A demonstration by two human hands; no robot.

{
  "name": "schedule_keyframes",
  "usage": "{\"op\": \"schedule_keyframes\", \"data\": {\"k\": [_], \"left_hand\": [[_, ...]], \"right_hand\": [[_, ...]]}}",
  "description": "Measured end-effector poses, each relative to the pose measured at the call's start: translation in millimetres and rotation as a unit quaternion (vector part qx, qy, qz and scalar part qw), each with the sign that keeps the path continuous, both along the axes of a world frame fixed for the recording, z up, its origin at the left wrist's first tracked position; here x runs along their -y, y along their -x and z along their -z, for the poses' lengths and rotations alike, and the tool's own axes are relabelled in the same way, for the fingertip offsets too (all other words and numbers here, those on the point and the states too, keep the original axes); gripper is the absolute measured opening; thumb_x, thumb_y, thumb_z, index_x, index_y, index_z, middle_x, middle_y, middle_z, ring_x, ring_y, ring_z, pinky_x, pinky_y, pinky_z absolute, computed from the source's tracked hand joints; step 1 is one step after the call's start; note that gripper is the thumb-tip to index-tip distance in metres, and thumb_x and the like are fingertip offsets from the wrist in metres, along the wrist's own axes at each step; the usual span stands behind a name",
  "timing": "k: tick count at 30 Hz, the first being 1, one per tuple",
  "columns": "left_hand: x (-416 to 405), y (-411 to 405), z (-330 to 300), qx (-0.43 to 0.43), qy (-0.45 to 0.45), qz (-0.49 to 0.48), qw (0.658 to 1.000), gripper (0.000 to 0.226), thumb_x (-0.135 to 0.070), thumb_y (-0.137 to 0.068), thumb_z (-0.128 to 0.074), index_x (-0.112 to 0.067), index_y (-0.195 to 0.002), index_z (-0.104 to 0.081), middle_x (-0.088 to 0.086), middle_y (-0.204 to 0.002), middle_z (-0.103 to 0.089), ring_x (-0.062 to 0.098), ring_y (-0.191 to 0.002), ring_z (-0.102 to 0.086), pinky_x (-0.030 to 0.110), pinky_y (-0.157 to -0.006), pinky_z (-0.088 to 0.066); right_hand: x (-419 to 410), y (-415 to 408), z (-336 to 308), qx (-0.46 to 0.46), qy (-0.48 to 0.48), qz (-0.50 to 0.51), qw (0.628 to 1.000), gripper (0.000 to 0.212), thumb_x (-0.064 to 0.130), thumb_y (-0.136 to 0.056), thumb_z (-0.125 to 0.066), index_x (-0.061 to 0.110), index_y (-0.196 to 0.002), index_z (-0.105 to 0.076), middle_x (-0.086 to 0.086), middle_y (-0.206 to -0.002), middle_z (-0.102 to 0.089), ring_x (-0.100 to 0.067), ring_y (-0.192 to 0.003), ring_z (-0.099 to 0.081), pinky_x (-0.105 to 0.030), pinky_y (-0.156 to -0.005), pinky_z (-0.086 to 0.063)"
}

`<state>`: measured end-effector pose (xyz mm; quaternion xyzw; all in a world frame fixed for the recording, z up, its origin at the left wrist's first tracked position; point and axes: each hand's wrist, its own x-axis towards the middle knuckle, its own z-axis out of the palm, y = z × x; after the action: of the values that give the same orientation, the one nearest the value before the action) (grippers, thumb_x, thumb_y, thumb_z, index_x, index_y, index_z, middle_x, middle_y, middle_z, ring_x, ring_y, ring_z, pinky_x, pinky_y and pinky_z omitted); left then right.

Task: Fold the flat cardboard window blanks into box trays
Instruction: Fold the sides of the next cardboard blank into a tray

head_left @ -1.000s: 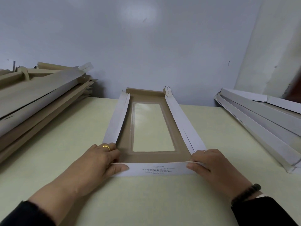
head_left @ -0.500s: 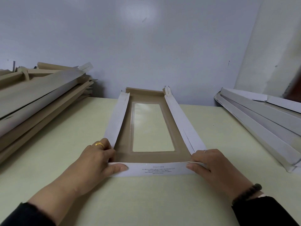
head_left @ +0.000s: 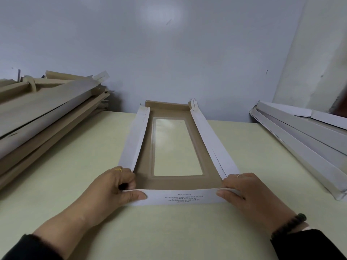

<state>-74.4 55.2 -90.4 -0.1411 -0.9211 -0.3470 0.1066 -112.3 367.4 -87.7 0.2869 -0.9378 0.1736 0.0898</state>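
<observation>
Head view: window blank [head_left: 180,182] lies mid-tabletop, long side flaps raised; left hand [head_left: 112,186] has curled its fingers inside the near-left corner since a moment ago, thumb pinching the near end flap [head_left: 180,197]; right hand [head_left: 244,190] pinches its other end; corner tuck judged under way

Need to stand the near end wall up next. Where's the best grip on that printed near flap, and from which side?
Take the printed near flap at its two ends, from the near side, as the left hand and right hand do now. It is a long thin strip, so end grips should fold it evenly and stay by the side-wall corners.
</observation>
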Motion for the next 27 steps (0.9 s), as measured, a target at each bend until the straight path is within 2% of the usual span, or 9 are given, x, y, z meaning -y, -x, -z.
{"op": "schedule_keyframes", "data": {"k": [4, 9, 13, 15, 17, 18, 20, 23, 27], "left_hand": [[0.1, -1.8, -0.7, 0.014, 0.018, -0.005, 1.000, 0.032, -0.028, -0.076, -0.073, -0.017, -0.059, -0.049, -0.011, -0.060, -0.048, 0.006, -0.059, -0.040, 0.017, -0.053, -0.029], [-0.6, -2.0, 0.3, -0.008, 0.072, 0.015, 0.997, 0.032, -0.020, -0.087, -0.062, -0.030, -0.062, -0.046, -0.016, -0.076, -0.051, 0.006, -0.063, -0.043, 0.017, -0.056, -0.031], [8.1, 0.0, -0.4, -0.001, 0.084, 0.025, 0.996, 0.040, -0.012, -0.089, -0.058, -0.039, -0.060, -0.049, -0.016, -0.073, -0.050, 0.007, -0.062, -0.043, 0.017, -0.056, -0.031], [10.1, 0.2, -1.1, 0.012, 0.065, 0.034, 0.997, 0.042, -0.009, -0.090, -0.056, -0.041, -0.064, -0.054, -0.013, -0.075, -0.051, 0.009, -0.061, -0.045, 0.018, -0.057, -0.032], [10.9, 1.7, -0.4, 0.018, 0.069, 0.035, 0.997, 0.042, -0.007, -0.090, -0.055, -0.040, -0.064, -0.055, -0.009, -0.075, -0.051, 0.011, -0.062, -0.046, 0.018, -0.058, -0.033], [10.2, 1.7, 0.0, 0.015, 0.078, 0.032, 0.996, 0.043, -0.006, -0.091, -0.054, -0.041, -0.066, -0.055, -0.008, -0.073, -0.051, 0.011, -0.063, -0.046, 0.017, -0.060, -0.033], [7.8, 0.7, 1.2, -0.021, 0.143, 0.008, 0.990, 0.043, -0.005, -0.093, -0.045, -0.043, -0.078, -0.058, -0.010, -0.070, -0.051, 0.009, -0.064, -0.046, 0.016, -0.071, -0.032], [-0.9, -6.0, -3.5, -0.111, 0.214, -0.039, 0.970, 0.049, -0.002, -0.079, -0.028, -0.025, -0.093, -0.069, -0.009, -0.073, -0.056, 0.011, -0.069, -0.050, 0.022, -0.081, -0.033], [-35.5, -22.5, -10.2, -0.061, 0.189, 0.069, 0.978, 0.045, -0.030, -0.080, -0.027, -0.023, -0.105, -0.064, -0.009, -0.088, -0.058, 0.012, -0.084, -0.057, 0.021, -0.077, -0.036]], "right_hand": [[1.7, -1.1, -1.1, 0.002, 0.000, -0.004, 1.000, 0.038, 0.029, -0.090, -0.057, 0.020, -0.060, -0.036, 0.012, -0.053, -0.029, -0.007, -0.056, -0.031, -0.015, -0.061, -0.027], [5.9, -7.8, -3.2, 0.019, 0.021, 0.007, 1.000, 0.036, 0.030, -0.086, -0.061, 0.014, -0.058, -0.044, 0.006, -0.054, -0.039, -0.012, -0.057, -0.037, -0.025, -0.058, -0.031], [12.1, -13.1, -3.2, 0.099, 0.198, 0.021, 0.975, 0.029, 0.020, -0.092, -0.045, 0.023, -0.066, -0.056, 0.005, -0.058, -0.050, -0.007, -0.057, -0.046, -0.022, -0.058, -0.038], [5.9, -10.6, -6.1, 0.062, 0.243, 0.043, 0.967, 0.033, 0.003, -0.084, -0.038, 0.025, -0.081, -0.062, 0.004, -0.067, -0.061, -0.006, -0.072, -0.056, -0.014, -0.070, -0.042], [-2.7, -6.0, -8.1, -0.005, 0.178, 0.063, 0.982, 0.047, -0.017, -0.062, -0.042, 0.014, -0.088, -0.066, 0.014, -0.081, -0.062, -0.005, -0.081, -0.056, -0.006, -0.080, -0.038], [-5.4, -2.9, -6.7, -0.019, 0.125, 0.063, 0.990, 0.050, -0.023, -0.056, -0.047, 0.009, -0.088, -0.068, 0.015, -0.084, -0.062, -0.008, -0.085, -0.057, -0.012, -0.088, -0.038], [-5.0, -0.3, -4.6, 0.011, 0.008, 0.048, 0.999, 0.042, -0.016, -0.059, -0.061, 0.013, -0.089, -0.069, 0.014, -0.092, -0.064, -0.007, -0.103, -0.053, -0.028, -0.107, -0.026], [5.6, -2.4, -1.2, -0.004, -0.052, 0.007, 0.999, 0.026, 0.000, -0.069, -0.066, 0.020, -0.086, -0.068, 0.017, -0.097, -0.064, 0.006, -0.106, -0.048, -0.018, -0.109, 0.000], [45.9, -16.6, -1.4, -0.088, -0.012, -0.092, 0.992, 0.011, 0.014, -0.064, -0.063, 0.023, -0.067, -0.067, 0.011, -0.071, -0.065, -0.008, -0.073, -0.063, -0.025, -0.100, -0.026]]}}
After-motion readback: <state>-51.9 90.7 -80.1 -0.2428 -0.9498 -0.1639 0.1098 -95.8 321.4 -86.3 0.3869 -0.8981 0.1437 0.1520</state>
